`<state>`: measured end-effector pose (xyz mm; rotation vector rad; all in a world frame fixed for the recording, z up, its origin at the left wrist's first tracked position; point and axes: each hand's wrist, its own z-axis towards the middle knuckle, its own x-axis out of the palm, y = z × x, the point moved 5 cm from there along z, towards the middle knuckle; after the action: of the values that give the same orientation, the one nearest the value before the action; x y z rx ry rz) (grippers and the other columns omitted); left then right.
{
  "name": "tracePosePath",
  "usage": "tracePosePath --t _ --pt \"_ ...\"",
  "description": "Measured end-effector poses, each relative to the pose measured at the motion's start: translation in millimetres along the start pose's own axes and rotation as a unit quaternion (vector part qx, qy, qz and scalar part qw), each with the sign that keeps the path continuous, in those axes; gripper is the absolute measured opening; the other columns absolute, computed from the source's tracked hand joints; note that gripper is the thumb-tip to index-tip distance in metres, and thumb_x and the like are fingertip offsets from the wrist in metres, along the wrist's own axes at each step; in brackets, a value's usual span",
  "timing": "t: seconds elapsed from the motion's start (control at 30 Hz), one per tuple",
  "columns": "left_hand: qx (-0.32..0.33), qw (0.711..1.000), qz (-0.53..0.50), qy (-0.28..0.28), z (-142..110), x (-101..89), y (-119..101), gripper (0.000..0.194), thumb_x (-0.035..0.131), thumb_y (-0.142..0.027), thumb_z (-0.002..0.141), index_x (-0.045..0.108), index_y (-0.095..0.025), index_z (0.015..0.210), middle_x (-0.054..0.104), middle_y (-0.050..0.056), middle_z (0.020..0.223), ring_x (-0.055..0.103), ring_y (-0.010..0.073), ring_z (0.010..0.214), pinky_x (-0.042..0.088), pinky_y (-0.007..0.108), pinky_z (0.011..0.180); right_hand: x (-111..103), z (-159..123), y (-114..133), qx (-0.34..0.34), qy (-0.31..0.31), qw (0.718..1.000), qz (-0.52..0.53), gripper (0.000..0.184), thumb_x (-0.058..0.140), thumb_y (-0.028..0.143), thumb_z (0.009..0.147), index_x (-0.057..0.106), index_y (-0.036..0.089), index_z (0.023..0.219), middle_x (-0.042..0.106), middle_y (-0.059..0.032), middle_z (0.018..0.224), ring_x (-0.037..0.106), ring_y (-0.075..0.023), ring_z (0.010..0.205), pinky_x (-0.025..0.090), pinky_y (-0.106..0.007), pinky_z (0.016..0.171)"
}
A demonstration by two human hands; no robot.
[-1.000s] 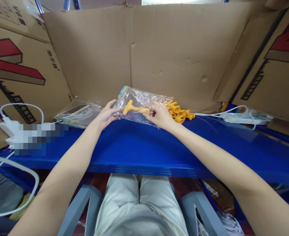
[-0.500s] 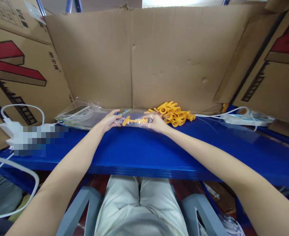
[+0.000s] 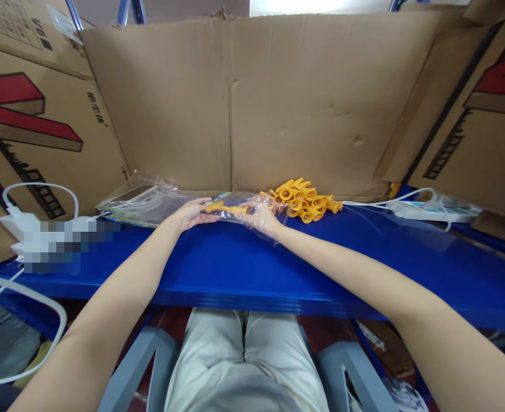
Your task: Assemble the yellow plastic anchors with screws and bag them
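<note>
A yellow piece with a flared end [image 3: 235, 210] lies lengthwise between my hands, in or under a clear plastic bag [image 3: 273, 236]. At its left end my left hand [image 3: 191, 214] has its thumb above and fingers below, closed on the bag. My right hand [image 3: 264, 218] is closed around the right part of the bag and the yellow piece; the plastic spreads over and past its fingers. Just right of that hand lies a pile of similar yellow flared pieces [image 3: 307, 198]. Left of my left hand are flat clear plastic bags [image 3: 143, 205] with something printed or coloured inside.
The blue shelf surface [image 3: 243, 263] carries everything. Tall cardboard [image 3: 299, 103] closes off the back, with cardboard boxes at both sides. White cables and a white plug [image 3: 18, 224] lie on the left, a white power strip [image 3: 436, 209] on the right.
The yellow piece and its bag have shifted a little left, and the flared end is less plainly visible. My right hand has moved slightly left, with loose plastic now hanging below it.
</note>
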<state>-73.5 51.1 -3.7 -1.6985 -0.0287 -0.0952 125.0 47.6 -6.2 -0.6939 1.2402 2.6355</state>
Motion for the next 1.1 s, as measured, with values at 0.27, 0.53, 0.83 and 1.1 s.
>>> tracePosePath --t 0.27,0.53,0.83,1.1 --pt "0.021 0.999 -0.041 0.011 -1.5 -4.1 -9.0 0.033 0.043 -0.008 0.089 0.053 -0.012 0.121 0.072 0.009 0.079 0.07 0.018 0.062 0.061 0.031 0.061 0.8 4.8 24.5 -0.034 0.007 0.999 -0.02 0.032 0.068 0.026 0.073 0.067 0.009 0.1 0.07 -0.012 0.1 0.064 -0.0229 0.094 0.051 -0.038 0.087" --pt "-0.012 0.999 -0.02 0.029 -7.0 -15.0 -12.0 0.019 0.052 -0.016 0.086 0.063 -0.012 0.101 0.073 0.01 0.082 0.071 0.0208 0.064 0.06 0.03 0.053 -8.2 13.4 36.3 -0.056 0.047 0.997 -0.025 0.032 0.069 0.021 0.072 0.066 0.013 0.103 0.068 -0.0079 0.108 0.062 -0.0199 0.099 0.048 -0.036 0.092" --pt "-0.008 0.999 0.035 0.028 -6.3 -13.9 -6.9 0.024 0.058 -0.015 0.086 0.063 -0.009 0.108 0.072 0.013 0.088 0.069 0.0183 0.062 0.059 0.026 0.054 -18.4 24.7 38.2 0.019 0.174 0.983 0.05 0.03 0.073 0.022 0.069 0.07 0.023 0.099 0.07 -0.0019 0.096 0.064 -0.0151 0.08 0.055 -0.03 0.072" --pt "-0.068 0.995 0.055 0.05 -0.3 -23.1 1.8 0.023 0.059 -0.01 0.082 0.064 -0.013 0.104 0.073 0.01 0.081 0.066 0.0191 0.055 0.057 0.032 0.051 8.5 12.9 7.7 0.16 0.245 0.945 0.148 0.034 0.077 0.015 0.061 0.07 0.02 0.094 0.07 -0.0016 0.081 0.066 -0.0146 0.075 0.055 -0.026 0.067"
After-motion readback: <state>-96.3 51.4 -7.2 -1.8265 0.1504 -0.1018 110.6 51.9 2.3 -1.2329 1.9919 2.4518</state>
